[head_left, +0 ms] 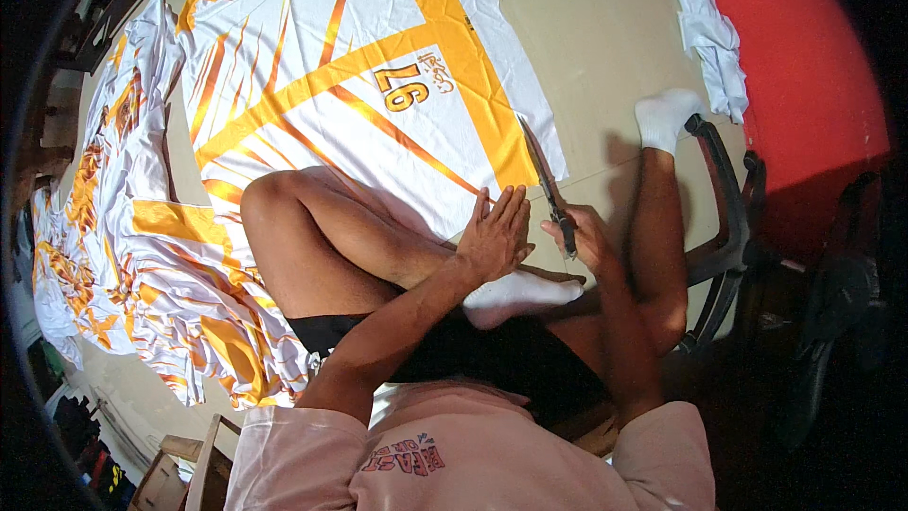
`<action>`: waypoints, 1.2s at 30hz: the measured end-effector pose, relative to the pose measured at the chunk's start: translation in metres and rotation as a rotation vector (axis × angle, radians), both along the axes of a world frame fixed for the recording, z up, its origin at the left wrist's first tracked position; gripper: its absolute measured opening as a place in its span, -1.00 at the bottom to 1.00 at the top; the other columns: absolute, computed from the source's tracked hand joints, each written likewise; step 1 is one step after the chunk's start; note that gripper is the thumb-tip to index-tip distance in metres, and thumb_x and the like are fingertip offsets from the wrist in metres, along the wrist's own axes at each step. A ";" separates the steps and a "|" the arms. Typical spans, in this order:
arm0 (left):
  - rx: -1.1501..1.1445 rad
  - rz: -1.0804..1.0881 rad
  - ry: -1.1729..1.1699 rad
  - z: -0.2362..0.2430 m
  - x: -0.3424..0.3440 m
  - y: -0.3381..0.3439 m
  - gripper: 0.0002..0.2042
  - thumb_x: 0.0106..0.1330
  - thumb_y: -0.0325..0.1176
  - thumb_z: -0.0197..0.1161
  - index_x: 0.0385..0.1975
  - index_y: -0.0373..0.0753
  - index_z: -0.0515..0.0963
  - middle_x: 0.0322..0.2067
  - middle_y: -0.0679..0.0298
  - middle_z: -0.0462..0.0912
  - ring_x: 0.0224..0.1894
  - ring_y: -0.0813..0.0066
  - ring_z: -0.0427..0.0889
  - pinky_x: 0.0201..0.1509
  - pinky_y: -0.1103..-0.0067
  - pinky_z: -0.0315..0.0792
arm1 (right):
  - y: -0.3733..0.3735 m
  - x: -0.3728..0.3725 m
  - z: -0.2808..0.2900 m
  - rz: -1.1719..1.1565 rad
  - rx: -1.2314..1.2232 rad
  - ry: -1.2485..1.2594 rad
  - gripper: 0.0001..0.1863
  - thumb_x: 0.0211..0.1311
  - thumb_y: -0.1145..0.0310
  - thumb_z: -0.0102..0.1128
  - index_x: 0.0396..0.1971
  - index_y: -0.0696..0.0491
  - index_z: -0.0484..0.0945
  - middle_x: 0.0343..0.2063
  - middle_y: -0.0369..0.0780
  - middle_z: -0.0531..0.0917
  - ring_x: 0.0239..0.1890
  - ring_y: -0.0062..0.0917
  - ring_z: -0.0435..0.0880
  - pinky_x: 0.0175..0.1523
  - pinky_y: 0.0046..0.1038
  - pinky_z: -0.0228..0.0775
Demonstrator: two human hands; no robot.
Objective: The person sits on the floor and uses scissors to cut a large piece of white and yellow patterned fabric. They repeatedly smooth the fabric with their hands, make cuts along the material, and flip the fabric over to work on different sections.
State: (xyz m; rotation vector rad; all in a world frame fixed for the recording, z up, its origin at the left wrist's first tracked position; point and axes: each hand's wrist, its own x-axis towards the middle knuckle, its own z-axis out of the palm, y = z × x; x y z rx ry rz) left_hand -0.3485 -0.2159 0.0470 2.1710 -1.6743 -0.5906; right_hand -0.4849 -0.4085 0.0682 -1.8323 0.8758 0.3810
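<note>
A large sheet of white, yellow and orange printed fabric [312, 66] lies spread on the floor in front of me. My right hand [590, 235] is closed around the handles of a pair of long dark scissors [547, 178]. Their blades point away from me, over the fabric's near right corner where a yellow band meets a white margin. How far the blades are apart is hard to make out. Beside the scissors, my left hand [496, 235] is open, fingers stretched out together at the fabric's near edge, and it holds nothing.
Crumpled fabric of the same pattern [180, 274] is heaped at my left. A black chair base [724, 227] stands close on the right, near my socked foot [668, 118]. White cloth [709, 47] lies beside a red surface [804, 66] at the far right.
</note>
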 end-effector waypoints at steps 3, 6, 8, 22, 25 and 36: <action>0.079 -0.017 -0.034 0.002 -0.002 0.001 -0.19 0.42 0.19 0.04 0.49 -0.30 0.15 0.55 0.02 0.01 0.60 0.15 -0.03 0.57 -0.09 -0.19 | 0.006 0.003 0.006 0.030 -0.069 -0.084 -0.58 0.18 0.08 0.50 -0.41 0.14 0.55 -0.63 -0.33 0.49 -0.54 -0.63 0.43 -0.38 -0.42 0.35; 0.072 -0.003 -0.021 0.002 -0.002 0.002 -0.21 0.43 0.18 0.03 0.49 -0.29 0.15 0.55 0.03 0.00 0.60 0.16 -0.03 0.56 -0.09 -0.18 | 0.009 0.004 0.008 0.023 -0.067 -0.090 -0.56 0.16 0.08 0.52 -0.44 0.15 0.54 -0.61 -0.32 0.48 -0.52 -0.63 0.40 -0.36 -0.42 0.34; 0.065 -0.002 -0.009 0.003 -0.004 0.002 -0.21 0.43 0.18 0.02 0.49 -0.29 0.16 0.55 0.03 0.00 0.60 0.16 -0.03 0.56 -0.09 -0.17 | 0.010 -0.001 0.000 0.025 -0.127 -0.090 -0.55 0.15 0.09 0.52 -0.47 0.16 0.52 -0.60 -0.33 0.47 -0.50 -0.63 0.39 -0.35 -0.41 0.33; 0.017 0.020 0.003 0.001 -0.003 0.004 -0.24 0.41 0.16 0.09 0.45 -0.30 0.23 0.53 0.03 0.07 0.58 0.14 0.02 0.55 -0.12 -0.12 | 0.006 0.019 0.011 -0.029 -0.005 -0.096 -0.60 0.26 0.16 0.45 -0.60 0.02 0.44 -0.67 -0.42 0.44 -0.64 -0.74 0.39 -0.53 -0.54 0.25; 0.013 0.022 0.009 0.001 -0.003 0.006 -0.23 0.42 0.15 0.08 0.45 -0.31 0.22 0.53 0.03 0.08 0.58 0.14 0.02 0.55 -0.11 -0.12 | 0.006 0.029 0.015 -0.018 -0.002 -0.070 -0.62 0.27 0.16 0.43 -0.58 0.01 0.45 -0.67 -0.41 0.45 -0.65 -0.74 0.40 -0.54 -0.55 0.25; 0.031 0.010 -0.009 -0.001 -0.003 0.008 -0.23 0.42 0.15 0.06 0.46 -0.31 0.21 0.54 0.05 0.06 0.59 0.15 -0.01 0.55 -0.11 -0.13 | 0.017 0.028 0.006 0.087 -0.235 -0.062 -0.48 0.22 -0.06 0.46 -0.49 0.15 0.55 -0.66 -0.36 0.49 -0.58 -0.60 0.42 -0.42 -0.40 0.34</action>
